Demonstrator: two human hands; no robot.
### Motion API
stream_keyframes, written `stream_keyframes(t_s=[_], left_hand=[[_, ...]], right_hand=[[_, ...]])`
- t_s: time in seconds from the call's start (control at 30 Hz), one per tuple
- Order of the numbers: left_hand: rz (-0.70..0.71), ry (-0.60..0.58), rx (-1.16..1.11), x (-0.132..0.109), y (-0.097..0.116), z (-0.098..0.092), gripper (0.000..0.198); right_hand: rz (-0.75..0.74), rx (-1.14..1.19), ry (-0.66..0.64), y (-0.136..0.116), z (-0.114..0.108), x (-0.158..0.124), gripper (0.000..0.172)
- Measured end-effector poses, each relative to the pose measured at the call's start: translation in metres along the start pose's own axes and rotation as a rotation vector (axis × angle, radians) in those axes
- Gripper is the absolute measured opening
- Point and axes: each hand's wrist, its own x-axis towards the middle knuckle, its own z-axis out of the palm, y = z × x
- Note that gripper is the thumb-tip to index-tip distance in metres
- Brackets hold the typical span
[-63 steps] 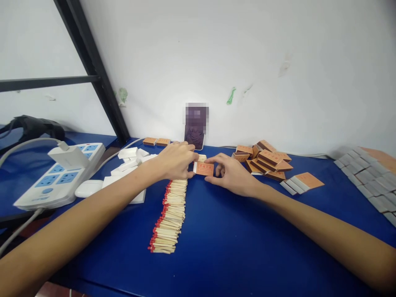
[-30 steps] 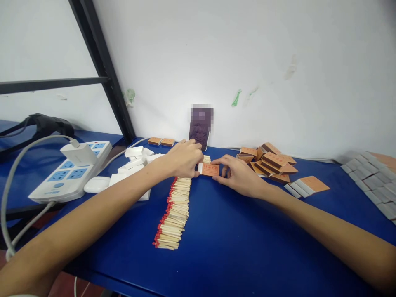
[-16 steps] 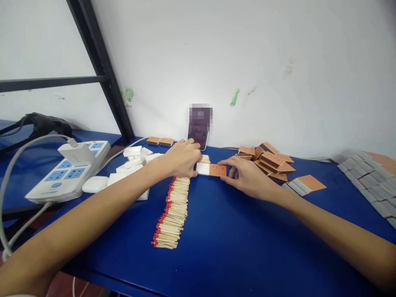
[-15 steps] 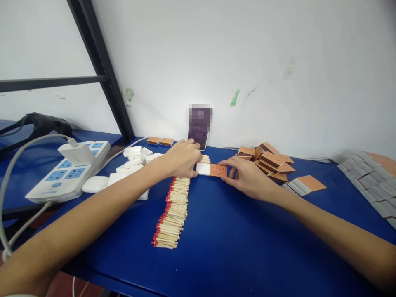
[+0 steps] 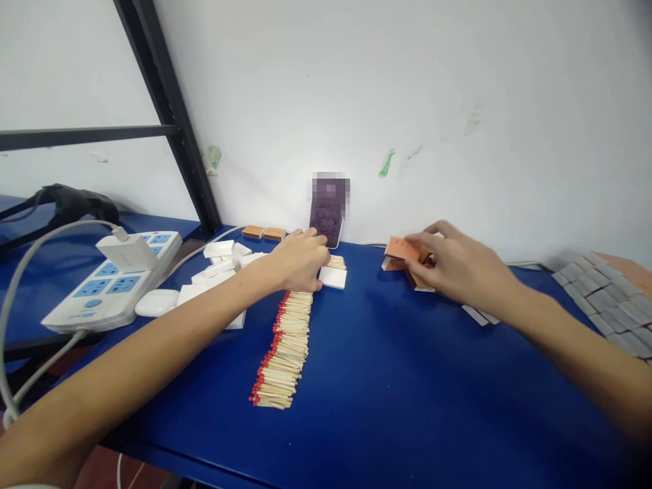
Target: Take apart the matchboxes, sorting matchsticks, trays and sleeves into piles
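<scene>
White box [image 5: 335, 278], near edge exposed, pinched in left hand [image 5: 304, 259]; right hand [image 5: 451, 266] grips orange sleeve [image 5: 401, 248]; blue tabletop [image 5: 365, 305] between.

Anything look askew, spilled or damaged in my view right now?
Nothing looks spilled: the matches lie in a fairly orderly band. The white pieces left of them sit askew in a loose heap. The wall looks blemished: a green streak and a paler scuff break its plain surface.

Right hand [image 5: 455, 263] hides much of matchbox pile [image 5: 418, 279]; left hand [image 5: 300, 261] covers part of match row [image 5: 283, 348].
</scene>
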Motion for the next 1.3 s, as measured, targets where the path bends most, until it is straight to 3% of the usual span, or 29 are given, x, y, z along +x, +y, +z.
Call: stream_keyframes(t_s=[0.13, 0.3, 0.57, 0.77, 0.87, 1.07, 1.3], left_hand=[[-0.013, -0.014, -0.005, 0.000, 0.002, -0.002, 0.034], [-0.009, 0.003, -0.020, 0.000, 0.001, 0.001, 0.033], [-0.012, 0.023, -0.048, 0.000, -0.002, 0.005, 0.036], [-0.043, 0.005, -0.054, 0.000, -0.001, 0.000, 0.038], [-0.068, 0.010, -0.054, -0.001, -0.001, -0.002, 0.039], [-0.044, 0.029, -0.059, -0.001, -0.002, -0.001, 0.039], [-0.087, 0.041, -0.107, -0.003, -0.001, -0.006, 0.038]], right_hand=[[0.165, -0.021, -0.089, 0.022, -0.016, 0.021, 0.046], [0.259, 0.024, -0.247, 0.036, -0.018, 0.029, 0.058], [0.310, 0.093, -0.097, 0.050, -0.024, 0.008, 0.057], [0.379, 0.115, -0.079, 0.053, -0.037, -0.017, 0.058], [0.341, 0.100, -0.144, 0.062, -0.040, -0.036, 0.055], [-0.011, 0.071, -0.193, 0.096, -0.029, -0.082, 0.039], [-0.058, 0.078, -0.249, 0.113, -0.010, -0.104, 0.048]])
